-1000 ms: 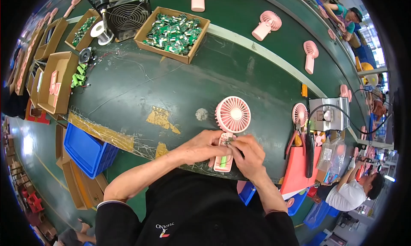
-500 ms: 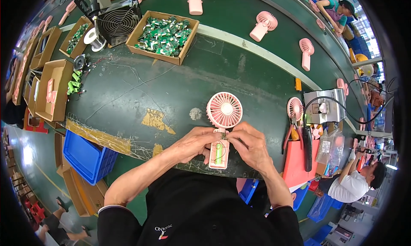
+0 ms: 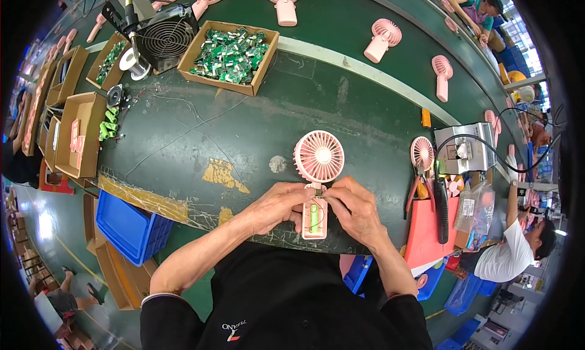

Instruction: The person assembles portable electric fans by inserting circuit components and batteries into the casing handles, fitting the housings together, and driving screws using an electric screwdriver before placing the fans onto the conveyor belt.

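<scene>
A pink handheld fan (image 3: 319, 157) lies at the table's near edge, its round grille away from me and its handle opened. Inside the handle shows a green battery cell (image 3: 314, 218) with thin dark wires. My left hand (image 3: 281, 202) is closed on the upper part of the handle from the left, thumb and fingers pinching. From the right, my right hand (image 3: 356, 211) pinches at the same spot, below the grille. A small dark part, perhaps a circuit board (image 3: 318, 192), shows between the fingertips; they hide most of it.
At the back are a carton of green circuit boards (image 3: 230, 56), a solder spool (image 3: 135, 64) and a black fan unit (image 3: 167, 39). Pliers (image 3: 420, 182) and a black-handled tool (image 3: 440, 210) stand right. More pink fans (image 3: 384, 39) lie on the conveyor. Blue crates (image 3: 131, 228) sit left.
My hands stay at the handle with almost no movement. The view has shifted slightly. At the far right, a co-worker in white has raised an arm toward the conveyor.
</scene>
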Demonstrator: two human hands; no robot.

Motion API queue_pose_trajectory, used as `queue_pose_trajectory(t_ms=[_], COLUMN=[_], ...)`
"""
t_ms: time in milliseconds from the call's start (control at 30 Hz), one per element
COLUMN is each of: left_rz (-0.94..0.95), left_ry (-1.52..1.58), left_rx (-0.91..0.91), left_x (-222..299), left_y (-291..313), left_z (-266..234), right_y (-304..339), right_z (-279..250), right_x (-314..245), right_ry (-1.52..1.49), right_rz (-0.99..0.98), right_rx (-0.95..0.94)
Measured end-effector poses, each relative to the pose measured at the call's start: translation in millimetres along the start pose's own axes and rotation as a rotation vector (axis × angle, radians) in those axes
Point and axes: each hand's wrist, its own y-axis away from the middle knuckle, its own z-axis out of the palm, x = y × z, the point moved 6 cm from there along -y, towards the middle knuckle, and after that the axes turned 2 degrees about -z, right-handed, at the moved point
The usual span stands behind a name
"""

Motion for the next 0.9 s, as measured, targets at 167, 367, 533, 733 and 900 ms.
queue_pose_trajectory(t_ms=[167,367,533,733,900], left_rz=[-0.033,0.022,0.085,0.128,0.165], left_ry=[0.087,0.001,-0.01,-0.187,-0.358], left_rx=[-0.014,-0.001,0.015,0.091,0.136], left_x=[-5.0,-5.5,-0.4,-5.0,-2.5], left_y=[-1.8,-1.8,3.0,3.4,6.4], left_z=[-4.1,-4.0,1.2,-2.0,0.7], right_y=[-0.1,0.4,0.7,1.1,2.5], right_z=[0.2,-1.0,0.0,0.8,1.1], right_x=[0.3,2.8,5.1,6.4,6.6], right_ry=[-0.015,-0.033,-0.041,-0.053,-0.044], right_rz=[0.018,0.039,0.038,0.042,0.047], right_rx=[0.012,0.028,0.027,0.034,0.033])
